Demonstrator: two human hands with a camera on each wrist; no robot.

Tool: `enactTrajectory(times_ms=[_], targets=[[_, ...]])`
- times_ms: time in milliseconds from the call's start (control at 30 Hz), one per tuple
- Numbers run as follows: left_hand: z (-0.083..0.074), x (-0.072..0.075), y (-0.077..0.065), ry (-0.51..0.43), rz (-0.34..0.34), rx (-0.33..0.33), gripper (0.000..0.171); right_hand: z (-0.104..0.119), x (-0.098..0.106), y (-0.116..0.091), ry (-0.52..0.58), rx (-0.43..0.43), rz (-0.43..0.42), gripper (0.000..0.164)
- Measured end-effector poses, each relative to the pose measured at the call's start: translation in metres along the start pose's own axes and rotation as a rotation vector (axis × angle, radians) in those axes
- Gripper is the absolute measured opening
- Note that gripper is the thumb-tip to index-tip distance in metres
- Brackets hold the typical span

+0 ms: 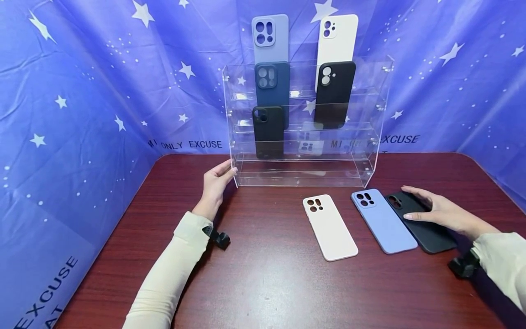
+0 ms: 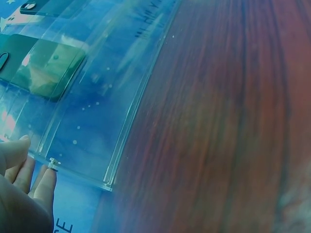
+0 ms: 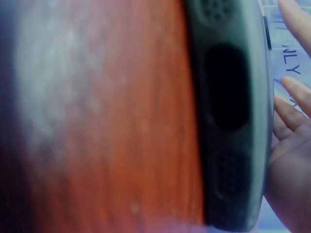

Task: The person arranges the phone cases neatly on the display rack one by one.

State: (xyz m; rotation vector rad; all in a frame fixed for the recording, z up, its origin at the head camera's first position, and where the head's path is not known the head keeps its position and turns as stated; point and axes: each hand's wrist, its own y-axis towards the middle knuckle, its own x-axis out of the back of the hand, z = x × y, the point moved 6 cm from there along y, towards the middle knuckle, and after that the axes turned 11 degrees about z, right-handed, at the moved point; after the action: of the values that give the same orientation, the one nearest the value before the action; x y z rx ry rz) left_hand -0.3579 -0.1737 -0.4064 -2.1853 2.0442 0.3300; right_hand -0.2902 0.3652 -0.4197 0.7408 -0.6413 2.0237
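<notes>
The rack (image 1: pixel 267 179) is pinched at its left edge by the left hand (image 1: pixel 215 183), presumably for steadiness. Over on the table (image 1: pixel 255 283), the black case (image 1: pixel 429 235), laid back-up just beside the blue case (image 1: pixel 388 228), is spanned by the right hand (image 1: pixel 448 214); fingers are spread, not closed, probably so both edges can be reached.

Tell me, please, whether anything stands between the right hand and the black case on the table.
Nothing visible does: the right hand is over the black case. The blue case lies beside the black one, not between.
</notes>
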Motion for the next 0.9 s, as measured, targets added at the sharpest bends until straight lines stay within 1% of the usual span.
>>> enactTrajectory(times_ms=[300,533,600,767,833,900], targets=[[0.0004,0.0004,0.0004,-0.002,0.004,0.004,0.040,0.0036,-0.0024,-0.0005,-0.050,0.008,-0.015,0.083],[0.0009,0.0005,0.0001,0.008,0.003,0.005,0.039,0.0047,-0.0026,-0.0001,-0.082,0.024,-0.032,0.085],[0.0012,-0.0001,-0.0003,0.009,0.007,0.010,0.040,0.0042,-0.0029,-0.0008,-0.083,0.012,-0.031,0.085],[0.0012,-0.0001,0.0000,0.009,0.008,0.007,0.039,0.0031,-0.0037,-0.0023,-0.096,-0.060,-0.008,0.089],[0.0008,0.0004,0.0006,0.021,0.004,0.001,0.039,0.0049,-0.0036,-0.0014,-0.115,-0.071,0.004,0.091],[0.0003,0.0008,0.0012,0.029,0.001,-0.003,0.039,0.0078,-0.0033,0.0008,-0.141,-0.064,0.007,0.092]])
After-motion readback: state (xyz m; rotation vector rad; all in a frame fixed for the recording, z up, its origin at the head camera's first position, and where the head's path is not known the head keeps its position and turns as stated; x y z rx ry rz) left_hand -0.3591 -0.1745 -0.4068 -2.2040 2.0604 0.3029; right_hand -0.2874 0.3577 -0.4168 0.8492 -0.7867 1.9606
